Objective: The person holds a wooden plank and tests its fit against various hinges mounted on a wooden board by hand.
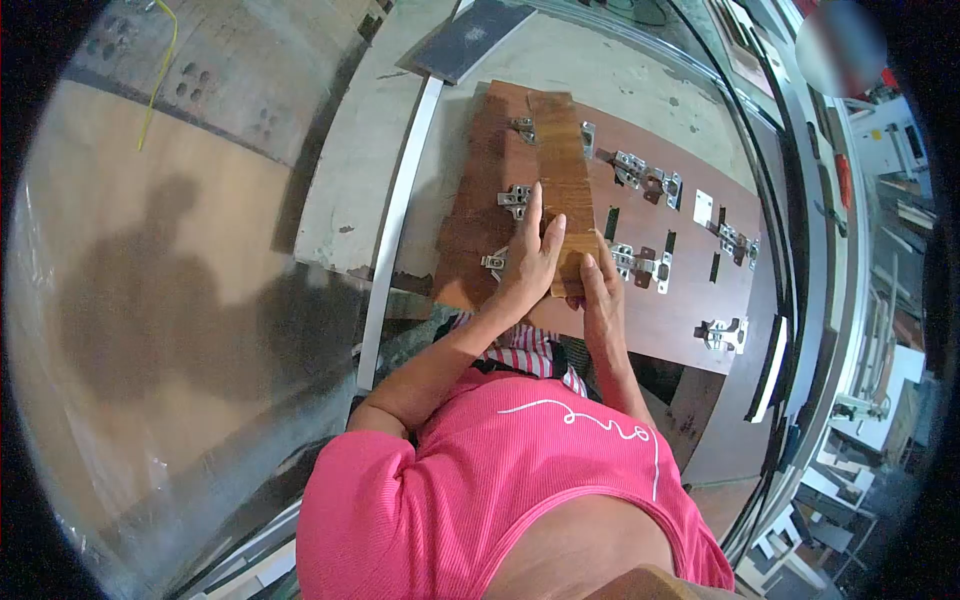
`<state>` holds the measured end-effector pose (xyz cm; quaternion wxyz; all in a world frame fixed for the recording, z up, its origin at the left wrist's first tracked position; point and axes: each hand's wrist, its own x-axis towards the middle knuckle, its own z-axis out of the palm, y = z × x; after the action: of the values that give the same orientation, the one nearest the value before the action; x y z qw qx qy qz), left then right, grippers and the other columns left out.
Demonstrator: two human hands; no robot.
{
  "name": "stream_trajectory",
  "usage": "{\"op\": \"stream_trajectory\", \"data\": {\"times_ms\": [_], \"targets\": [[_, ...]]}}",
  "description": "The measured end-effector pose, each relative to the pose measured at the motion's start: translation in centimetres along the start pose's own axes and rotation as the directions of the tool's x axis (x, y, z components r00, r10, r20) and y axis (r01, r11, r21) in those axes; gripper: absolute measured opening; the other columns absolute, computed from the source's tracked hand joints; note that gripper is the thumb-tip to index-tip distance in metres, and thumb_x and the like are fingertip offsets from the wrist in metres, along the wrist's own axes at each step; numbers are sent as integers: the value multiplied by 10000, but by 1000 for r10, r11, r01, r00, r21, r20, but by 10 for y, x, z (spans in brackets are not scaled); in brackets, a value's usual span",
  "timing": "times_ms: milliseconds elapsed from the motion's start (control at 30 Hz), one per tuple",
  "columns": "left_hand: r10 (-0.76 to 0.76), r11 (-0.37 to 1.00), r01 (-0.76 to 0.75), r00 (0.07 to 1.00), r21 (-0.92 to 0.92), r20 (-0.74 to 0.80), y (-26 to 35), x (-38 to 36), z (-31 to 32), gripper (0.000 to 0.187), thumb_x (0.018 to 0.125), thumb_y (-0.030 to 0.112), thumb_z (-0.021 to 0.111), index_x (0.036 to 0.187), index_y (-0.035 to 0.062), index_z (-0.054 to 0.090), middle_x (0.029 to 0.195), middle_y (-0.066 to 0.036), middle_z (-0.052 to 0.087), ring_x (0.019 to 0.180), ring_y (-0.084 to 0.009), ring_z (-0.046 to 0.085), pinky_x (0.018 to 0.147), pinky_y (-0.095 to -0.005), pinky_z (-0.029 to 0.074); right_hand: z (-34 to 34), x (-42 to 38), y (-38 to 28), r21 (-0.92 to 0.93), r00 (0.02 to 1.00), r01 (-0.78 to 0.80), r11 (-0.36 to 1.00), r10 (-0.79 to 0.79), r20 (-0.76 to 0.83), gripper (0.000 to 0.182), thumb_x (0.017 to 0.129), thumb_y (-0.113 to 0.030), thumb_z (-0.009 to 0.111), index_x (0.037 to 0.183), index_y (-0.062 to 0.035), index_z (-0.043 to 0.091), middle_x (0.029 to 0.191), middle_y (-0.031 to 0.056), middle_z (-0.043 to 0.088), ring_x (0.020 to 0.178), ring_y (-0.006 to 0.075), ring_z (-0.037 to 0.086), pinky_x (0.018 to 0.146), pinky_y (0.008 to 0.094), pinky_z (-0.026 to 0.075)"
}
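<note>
Pink fabric of the person's shirt [520, 470] is filling the near edge of the view, and both forearms are reaching out from it toward the work. Farther out, the left hand [530, 255] is lying flat with fingers spread on the near end of a narrow wooden strip [562, 170], pressing it down rather than gripping it. Just beside it, the right hand [600, 290] is pinching the strip's near right corner between fingers and thumb. That strip is resting lengthwise on a wider brown panel [480, 200], running from near to far.

Metal hinges [515, 198] are sitting along the strip's left edge (three of them, it seems, one partly hidden behind the left hand). More hinges [640, 175] are lying loose on the darker board [690, 300] to the right, well apart from the hands. A white edge strip [400, 210] is running along the left of the panel.

Judging by the hold, the person is lining the strip up against the hinges. Next, it likely needs steady downward pressure while the near end is nudged square.
</note>
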<state>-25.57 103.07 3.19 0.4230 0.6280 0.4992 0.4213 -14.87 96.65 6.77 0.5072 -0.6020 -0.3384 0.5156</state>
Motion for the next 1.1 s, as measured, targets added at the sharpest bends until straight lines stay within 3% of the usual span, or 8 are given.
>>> {"op": "stream_trajectory", "data": {"times_ms": [367,500,567,633,700,800,900,1100], "targets": [[-53,998,55,998,-40,45,-12,-2,0,650,972,322,448,1439,-32,166,1340,-340,393,1216,-423,453,977,-425,399,1,-3,2,84,999,-41,996,39,29,529,963,-291,498,1401,-26,367,848,-21,531,650,42,428,529,209,343],[-33,993,38,998,-115,47,20,-10,-4,631,959,319,480,1394,-58,223,1166,-307,523,1075,-409,545,895,-431,437,-10,-13,-3,50,999,42,998,-43,31,546,960,-307,462,1431,-67,326,782,-24,508,592,44,432,482,201,336],[-45,978,58,997,-200,67,29,-22,-8,602,954,314,492,1358,-73,271,1086,-284,565,1008,-393,579,856,-429,453,-35,-18,11,-27,997,61,998,-59,54,595,943,-348,488,1438,-67,315,878,-7,552,658,51,494,523,203,387],[-132,970,190,937,-153,323,32,-36,-15,496,944,305,517,1223,-81,377,950,-228,586,893,-342,602,791,-413,468,-47,-33,12,-42,993,48,998,-43,112,683,905,-428,543,1438,-67,315,1042,24,574,829,80,547,647,225,448],[-28,991,56,976,-124,217,21,-56,-10,427,935,296,538,1123,-71,424,918,-225,593,883,-323,610,776,-394,473,-57,-48,13,-42,990,-6,999,12,144,733,881,-472,576,1436,-67,321,1136,41,580,935,97,569,729,239,478],[-202,911,314,905,-267,373,-7,-77,-4,409,934,299,544,1105,-64,469,1000,-238,603,945,-311,610,800,-397,473,-62,-61,27,-48,968,-163,985,169,185,690,892,-446,576,1423,-70,348,1212,64,558,1065,137,553,885,280,452],[-383,751,566,793,-340,473,-10,-81,-6,413,934,304,549,1101,-68,487,1017,-222,611,946,-273,609,804,-394,474,-54,-62,31,-110,981,-79,991,97,168,682,885,-474,550,1386,-37,396,1242,111,536,1135,187,508,956,335,404],[-292,860,456,807,-227,513,15,-72,-22,424,938,306,552,1122,-70,488,1026,-176,610,917,-238,617,792,-355,498,-60,-66,20,-29,971,-103,994,107,214,673,901,-405,568,1427,-54,338,1307,86,503,1185,179,486,994,320,380]]}}
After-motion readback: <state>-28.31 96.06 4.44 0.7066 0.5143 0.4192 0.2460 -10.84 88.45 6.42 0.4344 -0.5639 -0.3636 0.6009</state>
